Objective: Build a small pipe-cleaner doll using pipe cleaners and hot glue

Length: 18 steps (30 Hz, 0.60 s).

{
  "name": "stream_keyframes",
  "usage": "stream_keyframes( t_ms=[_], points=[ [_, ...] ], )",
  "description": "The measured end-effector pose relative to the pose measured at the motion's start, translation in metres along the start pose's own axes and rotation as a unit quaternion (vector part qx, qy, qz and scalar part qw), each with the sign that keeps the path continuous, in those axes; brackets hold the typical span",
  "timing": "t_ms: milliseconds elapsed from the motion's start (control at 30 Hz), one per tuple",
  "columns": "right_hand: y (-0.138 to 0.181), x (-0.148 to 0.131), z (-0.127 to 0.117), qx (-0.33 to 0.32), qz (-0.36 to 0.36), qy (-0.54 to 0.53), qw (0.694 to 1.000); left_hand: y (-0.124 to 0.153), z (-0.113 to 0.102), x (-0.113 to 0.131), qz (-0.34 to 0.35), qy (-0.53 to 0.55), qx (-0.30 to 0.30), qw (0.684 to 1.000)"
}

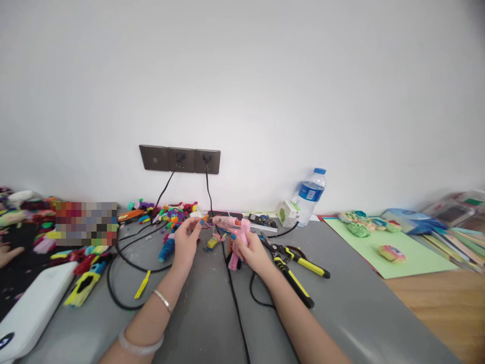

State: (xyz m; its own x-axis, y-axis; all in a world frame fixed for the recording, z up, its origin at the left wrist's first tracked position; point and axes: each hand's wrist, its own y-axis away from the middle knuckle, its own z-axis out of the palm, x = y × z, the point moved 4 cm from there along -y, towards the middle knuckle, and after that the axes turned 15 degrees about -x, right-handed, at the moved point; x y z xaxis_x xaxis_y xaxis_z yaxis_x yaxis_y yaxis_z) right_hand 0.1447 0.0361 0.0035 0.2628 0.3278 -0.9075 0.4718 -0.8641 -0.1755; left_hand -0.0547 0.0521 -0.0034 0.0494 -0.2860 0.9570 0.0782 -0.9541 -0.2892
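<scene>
My right hand is closed round the handle of a pink hot glue gun, whose nozzle end points left. Opposite it, my left hand pinches a small orange piece between thumb and fingertips, close to the nozzle; its exact kind is too small to make out. Just below the gun lies a small yellow and pink fuzzy figure. A blue fuzzy piece rests beside my left wrist. Right of my right hand are yellow-and-black handled pliers.
Black cords run across the grey table to wall sockets. Colourful fuzzy pieces lie at the back. A water bottle and small box stand by the wall. A white device and another person's hand are left.
</scene>
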Motion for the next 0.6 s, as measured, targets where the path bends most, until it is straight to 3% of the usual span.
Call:
stream_keyframes(
  t_ms=[600],
  points=[
    [0.0000, -0.0005, 0.0009, -0.009, -0.008, -0.008, 1.000, -0.0011, -0.0007, -0.0008, 0.008, -0.001, 0.001, 1.000]
  ],
)
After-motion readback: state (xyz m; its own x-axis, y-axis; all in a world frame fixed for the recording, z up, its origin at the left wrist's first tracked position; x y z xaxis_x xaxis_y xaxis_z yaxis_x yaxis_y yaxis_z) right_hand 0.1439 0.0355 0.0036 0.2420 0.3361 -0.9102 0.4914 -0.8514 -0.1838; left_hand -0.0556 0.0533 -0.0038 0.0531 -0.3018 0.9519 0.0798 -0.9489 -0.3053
